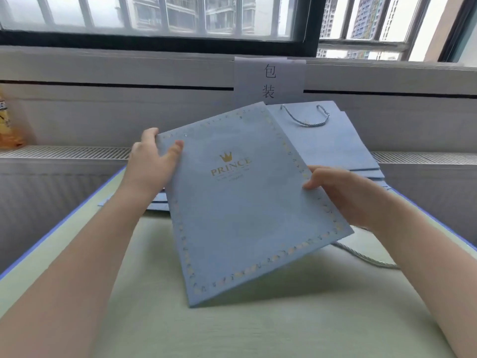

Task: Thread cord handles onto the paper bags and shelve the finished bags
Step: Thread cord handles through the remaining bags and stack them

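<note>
- The left hand (152, 161) is pinching the top corner of a flat blue "PRINCE" paper bag (247, 208), thumb on its face.
- The right hand (343, 195) is gripping the bag's right edge, tilting it above the green table (258, 332), likely to reach the handle holes.
- A loose cord (366, 259) is lying beneath; a finished bag with a cord handle (322, 140) is waiting behind.

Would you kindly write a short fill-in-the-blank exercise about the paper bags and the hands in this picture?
1. The held bag is printed with a gold crown and the word ____.
2. The left hand grips the bag's ____ corner.
3. The bag behind already carries a twisted ____ handle.
4. The right hand holds the bag's ____ edge.

Missing words: PRINCE; top left; cord; right
</note>
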The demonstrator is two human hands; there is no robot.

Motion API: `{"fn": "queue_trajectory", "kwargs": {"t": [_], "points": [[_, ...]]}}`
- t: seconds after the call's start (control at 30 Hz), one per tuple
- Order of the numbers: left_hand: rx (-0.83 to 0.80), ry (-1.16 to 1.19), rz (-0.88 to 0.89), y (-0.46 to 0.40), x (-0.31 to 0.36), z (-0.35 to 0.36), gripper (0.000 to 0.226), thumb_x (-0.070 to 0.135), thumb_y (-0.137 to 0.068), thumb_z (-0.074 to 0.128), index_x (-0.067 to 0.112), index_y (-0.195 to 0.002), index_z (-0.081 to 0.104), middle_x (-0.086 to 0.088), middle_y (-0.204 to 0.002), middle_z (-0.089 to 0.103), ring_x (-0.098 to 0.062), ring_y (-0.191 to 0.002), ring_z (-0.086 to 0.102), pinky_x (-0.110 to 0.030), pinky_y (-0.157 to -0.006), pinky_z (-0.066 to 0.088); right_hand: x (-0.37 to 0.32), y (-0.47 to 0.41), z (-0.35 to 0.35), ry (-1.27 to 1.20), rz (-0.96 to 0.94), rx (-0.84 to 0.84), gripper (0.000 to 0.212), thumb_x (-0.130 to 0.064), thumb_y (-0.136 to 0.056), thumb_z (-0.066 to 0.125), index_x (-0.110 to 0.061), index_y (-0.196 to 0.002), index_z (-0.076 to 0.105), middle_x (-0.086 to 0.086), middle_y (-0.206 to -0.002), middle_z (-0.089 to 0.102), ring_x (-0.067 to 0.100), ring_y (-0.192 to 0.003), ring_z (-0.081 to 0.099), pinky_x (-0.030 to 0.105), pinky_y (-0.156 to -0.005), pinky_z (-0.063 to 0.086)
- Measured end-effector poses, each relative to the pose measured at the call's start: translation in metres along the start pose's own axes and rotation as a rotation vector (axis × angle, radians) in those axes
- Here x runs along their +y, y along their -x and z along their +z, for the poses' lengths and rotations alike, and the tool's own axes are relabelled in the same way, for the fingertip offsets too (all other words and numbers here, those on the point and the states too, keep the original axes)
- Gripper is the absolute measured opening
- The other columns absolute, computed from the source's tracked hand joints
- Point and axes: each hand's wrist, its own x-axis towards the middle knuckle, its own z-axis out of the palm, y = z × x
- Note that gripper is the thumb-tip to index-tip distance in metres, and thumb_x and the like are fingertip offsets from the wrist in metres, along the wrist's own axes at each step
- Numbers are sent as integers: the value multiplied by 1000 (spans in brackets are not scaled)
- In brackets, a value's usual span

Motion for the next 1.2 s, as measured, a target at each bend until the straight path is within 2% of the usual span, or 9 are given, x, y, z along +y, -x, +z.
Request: {"fn": "queue_trajectory", "kwargs": {"t": [0.07, 0.17, 0.27, 0.4, 0.57, 0.7, 0.8, 0.97, 1.2], "points": [[-92, 309, -136, -1, -6, -2, 45, 38, -94, 55, 10, -129, 52, -10, -122, 57, -18, -99, 59, -28, -77, 47, -4, 12, -5, -20, 7, -73, 39, -23, -78, 59, -5, -111, 66, 15, -108, 64, 30, -88, 59, 36, -76, 47], [-307, 435, -246, 6, -5, 3, 16, 29, -93, 58, 15, -89, 65, -4, -83, 64, -5, -53, 59, -16, -45, 48, -4, 11, -3, 42, 83, -45, 34, -47, -75, 72, -19, -93, 74, 2, -80, 57, 16, -65, 36, 26, -60, 28], [-434, 178, -187, 13, 1, 10, 22, 30, -94, 56, 14, -84, 66, -2, -76, 66, -12, -60, 60, -16, -45, 47, 2, 2, 8, 205, 138, 162, 27, -39, -90, 56, -16, -81, 66, -4, -58, 44, 9, -47, 31, 19, -42, 23], [-346, -441, 171, 16, 0, 21, 31, 43, -93, 51, 19, -78, 63, 1, -79, 62, -24, -86, 59, -32, -72, 43, 11, -5, 16, 364, 133, 210, 28, -32, -96, 53, -12, -79, 62, 2, -64, 58, 16, -53, 47, 26, -49, 31], [-461, -49, 349, 39, 18, 40, 13, 35, -83, 68, 22, -81, 68, 6, -67, 60, -7, -61, 51, -24, -63, 41, 14, -10, 22, 573, 146, 112, 36, -36, -89, 61, -7, -72, 47, 7, -64, 35, 19, -55, 29, 26, -47, 24], [-640, -119, 278, 44, 15, 51, 17, 38, -78, 73, 25, -80, 61, 5, -67, 56, -11, -61, 49, -24, -58, 37, 17, -11, 21, 836, -11, 278, 13, -18, -92, 56, -11, -84, 64, 0, -62, 63, 12, -49, 46, 19, -45, 36], [-653, -179, 250, 45, 16, 52, 20, 39, -79, 72, 21, -82, 62, 5, -72, 57, -8, -63, 51, -22, -57, 37, 13, -10, 24, 827, -229, 406, 17, -6, -91, 53, -14, -87, 67, -3, -67, 68, 4, -43, 44, 14, -44, 35], [-678, -161, 191, 50, 24, 50, 24, 35, -81, 72, 12, -86, 66, 4, -78, 63, -8, -70, 56, -24, -66, 44, 17, -10, 44, 709, -327, 321, 10, -4, -88, 58, -14, -86, 61, -4, -72, 71, 13, -53, 60, 25, -62, 49], [-692, -83, 143, 56, 30, 52, 17, 27, -83, 70, 10, -87, 74, 2, -73, 66, -5, -63, 54, -12, -54, 39, 23, -16, 62, 1093, -397, 278, 5, -16, -90, 58, -16, -90, 63, -9, -78, 58, 7, -71, 47, 22, -66, 38]]}}
